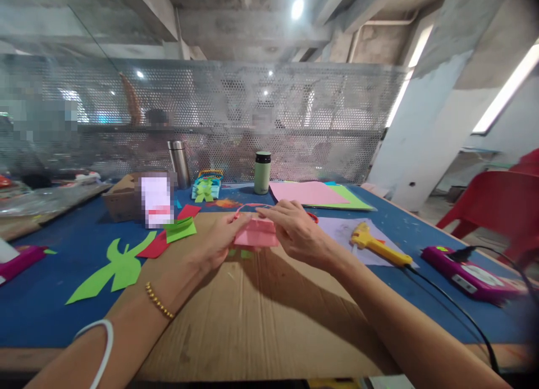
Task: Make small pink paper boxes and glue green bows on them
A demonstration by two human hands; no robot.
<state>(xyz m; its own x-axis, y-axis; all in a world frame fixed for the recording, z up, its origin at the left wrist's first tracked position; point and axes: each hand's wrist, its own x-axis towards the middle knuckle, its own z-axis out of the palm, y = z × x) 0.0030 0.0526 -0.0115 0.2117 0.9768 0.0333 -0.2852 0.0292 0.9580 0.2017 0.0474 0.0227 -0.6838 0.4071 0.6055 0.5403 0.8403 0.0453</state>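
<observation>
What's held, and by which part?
A pink paper piece: the left hand grips its left edge; the right hand is at its upper right, contact unclear.

No legible wording is showing. From the desk's [33, 316] middle, a pixelated screen [155, 201] is glowing at ten o'clock, a green cup [261, 177] is standing at twelve, and a purple power strip [465, 278] is lying at three; any markings are staying unreadable.
</observation>
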